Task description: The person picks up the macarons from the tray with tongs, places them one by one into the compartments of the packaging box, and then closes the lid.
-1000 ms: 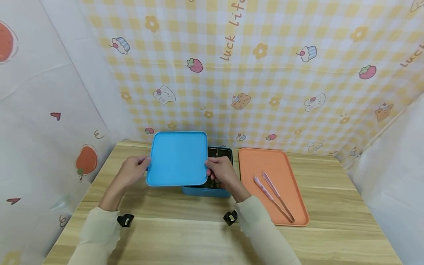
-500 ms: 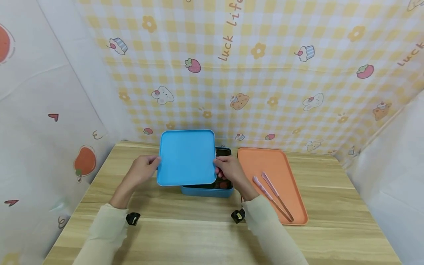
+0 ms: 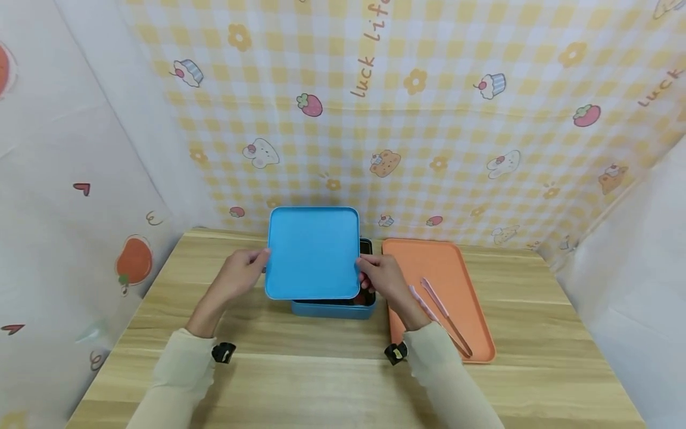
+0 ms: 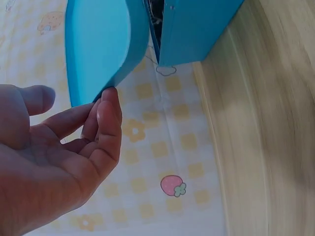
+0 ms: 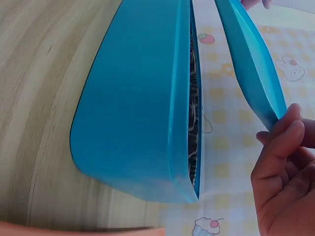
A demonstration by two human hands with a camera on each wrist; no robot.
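Note:
A square blue lid point(image 3: 313, 253) is held in both hands above a blue box point(image 3: 332, 310), tilted toward me. My left hand point(image 3: 243, 274) grips its left edge; in the left wrist view the fingertips point(image 4: 110, 98) lie at the lid's corner. On the opposite edge, my right hand point(image 3: 383, 277) pinches the lid between thumb and fingers. The box stands uncovered on the table, and the lid hides most of its dark inside in the head view. Seen from the right wrist, a gap separates the lid point(image 5: 256, 64) from the box point(image 5: 133, 98).
An orange tray point(image 3: 439, 262) lies right of the box, under my right forearm. Pink-handled tongs point(image 3: 447, 316) rest on it. Behind the wooden table point(image 3: 300, 387) hangs a yellow checked cloth point(image 3: 450, 131), close to the box.
Both hands have carried the blue lid to the right, so it now covers more of the box in the head view. The box and tray have stayed put.

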